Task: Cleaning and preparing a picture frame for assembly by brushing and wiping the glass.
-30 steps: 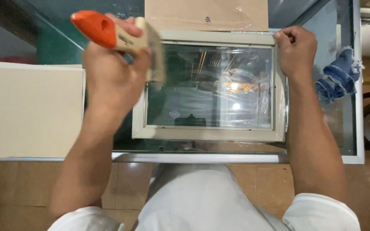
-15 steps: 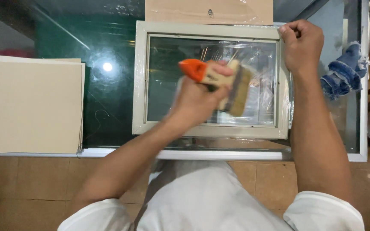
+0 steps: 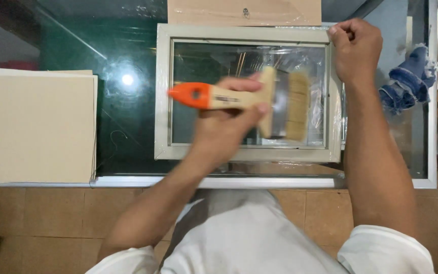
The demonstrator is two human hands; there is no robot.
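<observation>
Left hand (image 3: pixel 226 124) wrapped tight round wooden handle of wide brush (image 3: pixel 244 101), orange handle end sticking out left of knuckles, pale bristles right of fingers, over glass of pale picture frame (image 3: pixel 249 152) – grip near ferrule likely for control of sweep

Right hand (image 3: pixel 356 50) closed in fist on frame's far right corner, apparently pinning it so it cannot slide on glass table (image 3: pixel 122 101)

Blue rag (image 3: pixel 406 86) just right of right wrist, within reach; beige boards (image 3: pixel 34 127) well left of brush hand; brown backing board (image 3: pixel 244 11) beyond frame
</observation>
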